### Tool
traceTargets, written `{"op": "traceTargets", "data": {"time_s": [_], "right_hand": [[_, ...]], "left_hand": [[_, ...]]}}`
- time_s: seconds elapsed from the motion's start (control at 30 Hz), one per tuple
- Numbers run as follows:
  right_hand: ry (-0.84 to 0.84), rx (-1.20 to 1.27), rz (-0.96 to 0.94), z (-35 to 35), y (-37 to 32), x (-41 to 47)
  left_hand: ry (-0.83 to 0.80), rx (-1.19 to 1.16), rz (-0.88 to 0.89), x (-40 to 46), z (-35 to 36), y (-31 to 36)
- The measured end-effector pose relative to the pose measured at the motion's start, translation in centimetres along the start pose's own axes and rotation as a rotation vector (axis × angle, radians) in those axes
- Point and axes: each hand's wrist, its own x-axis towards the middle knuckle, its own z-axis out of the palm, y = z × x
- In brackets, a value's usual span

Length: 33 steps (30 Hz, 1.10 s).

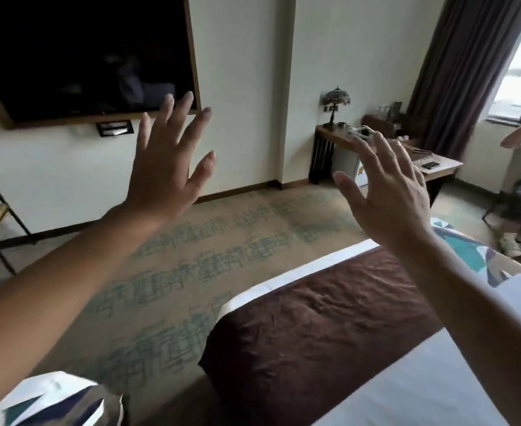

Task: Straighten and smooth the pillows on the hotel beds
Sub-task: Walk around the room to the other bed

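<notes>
Both arms are extended forward and raised above the bed [437,379], backs of the hands toward the camera: the left hand [163,173] is held out over the carpet beside the bed's foot, the right hand [388,198] above the brown bed runner [323,315]. The fingers of both are spread wide apart and grip nothing. A patterned pillow [53,401] lies low beside the bed, under the left forearm; another patterned pillow [474,256] rests on the bed beyond the runner.

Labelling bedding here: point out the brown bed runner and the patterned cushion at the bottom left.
brown bed runner [323,327], head view, middle of its wrinkled top.
patterned cushion [53,401], head view, centre of its visible face.
</notes>
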Motion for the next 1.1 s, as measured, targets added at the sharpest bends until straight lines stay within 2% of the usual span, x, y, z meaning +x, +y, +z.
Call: {"op": "traceTargets", "data": {"time_s": [0.27,0.63,0.87,1.1], "right_hand": [[-0.052,0.040,-0.132,10.1,-8.9,8.5],[0.014,0.109,-0.138,21.1,-24.0,21.9],[0.015,0.102,-0.122,26.5,-27.5,28.8],[0.033,0.112,-0.045,34.4,-26.3,35.7]], "left_hand": [[-0.008,-0.006,-0.209,-0.7,2.1,-14.8],[0.033,0.077,-0.104,5.4,5.4,-35.7],[0.026,0.054,-0.103,7.7,9.9,-42.4],[-0.003,-0.017,-0.008,13.3,19.8,-45.4]]}}
